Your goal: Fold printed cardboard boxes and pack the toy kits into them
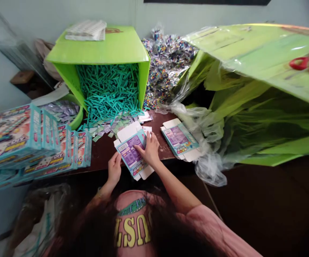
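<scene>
A flattened purple and teal carton [131,153] with white flaps extends over the table's front edge, tilted, between my two hands. My right hand [150,148] grips its right side, the thumb lying across the printed face. At the carton's left edge is my left hand [114,167], its fingers pressed together on the border. A second flat carton [181,139] lies to the right on the brown table [157,123]. Small green and lilac packets [114,125] are scattered just behind the held carton.
A green box [98,50] on its side spills teal sticks [111,85]. Bead bags [160,67] stand behind. Finished-looking boxes [36,139] are stacked left, beside a green bowl [79,119] of packets. Right are a green plastic-lined box [264,114], red-handled scissors [307,65] and clear plastic [210,167].
</scene>
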A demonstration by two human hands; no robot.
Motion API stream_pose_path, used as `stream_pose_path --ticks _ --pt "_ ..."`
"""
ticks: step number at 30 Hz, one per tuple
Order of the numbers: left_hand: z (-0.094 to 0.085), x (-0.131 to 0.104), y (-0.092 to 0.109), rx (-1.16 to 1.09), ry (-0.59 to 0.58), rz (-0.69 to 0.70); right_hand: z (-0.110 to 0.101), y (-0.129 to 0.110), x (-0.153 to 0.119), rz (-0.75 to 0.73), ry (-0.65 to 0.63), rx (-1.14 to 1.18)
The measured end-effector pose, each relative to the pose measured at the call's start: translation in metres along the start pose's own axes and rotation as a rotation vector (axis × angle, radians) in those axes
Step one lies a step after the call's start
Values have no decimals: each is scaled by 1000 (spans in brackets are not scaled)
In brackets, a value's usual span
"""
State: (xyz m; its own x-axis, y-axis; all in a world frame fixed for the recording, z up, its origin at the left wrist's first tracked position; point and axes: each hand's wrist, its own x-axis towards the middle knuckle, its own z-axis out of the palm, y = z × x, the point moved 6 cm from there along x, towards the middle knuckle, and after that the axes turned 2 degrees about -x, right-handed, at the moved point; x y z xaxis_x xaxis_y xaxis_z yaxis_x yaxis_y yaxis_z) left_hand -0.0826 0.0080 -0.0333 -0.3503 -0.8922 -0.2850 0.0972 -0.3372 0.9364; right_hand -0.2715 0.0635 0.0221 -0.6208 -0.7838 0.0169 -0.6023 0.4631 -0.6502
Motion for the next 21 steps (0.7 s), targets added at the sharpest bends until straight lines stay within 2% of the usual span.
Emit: stream_pose_path --ticks 3,6,8,11,13,15,16,17,18,20,21 --pt "-12 0 -9 43 134 26 3 11 4 29 -132 73" --pt "-9 0 -20 40 216 10 2 -7 -11 -79 -149 274" --pt "-6 3 -15 43 214 43 1 -21 -20 -137 -140 399" --pt "-13 17 16 137 175 143 12 -31 -31 -105 -279 610" --pt "-29 28 45 242 184 225 23 -31 -36 -61 -425 722" --pt "-45 37 67 310 183 258 21 -27 -29 -119 -509 724" --pt "-52 39 75 329 170 261 9 -20 -15 -174 -466 651" --pt "-58 38 79 342 153 255 -13 -8 6 -212 -340 513" --pt "-63 36 80 352 141 247 -44 8 33 -242 -163 359" --pt "-71 29 75 356 154 232 -134 57 92 -82 369 -72" --pt "-76 25 71 355 179 231 -177 83 119 3 511 -142"
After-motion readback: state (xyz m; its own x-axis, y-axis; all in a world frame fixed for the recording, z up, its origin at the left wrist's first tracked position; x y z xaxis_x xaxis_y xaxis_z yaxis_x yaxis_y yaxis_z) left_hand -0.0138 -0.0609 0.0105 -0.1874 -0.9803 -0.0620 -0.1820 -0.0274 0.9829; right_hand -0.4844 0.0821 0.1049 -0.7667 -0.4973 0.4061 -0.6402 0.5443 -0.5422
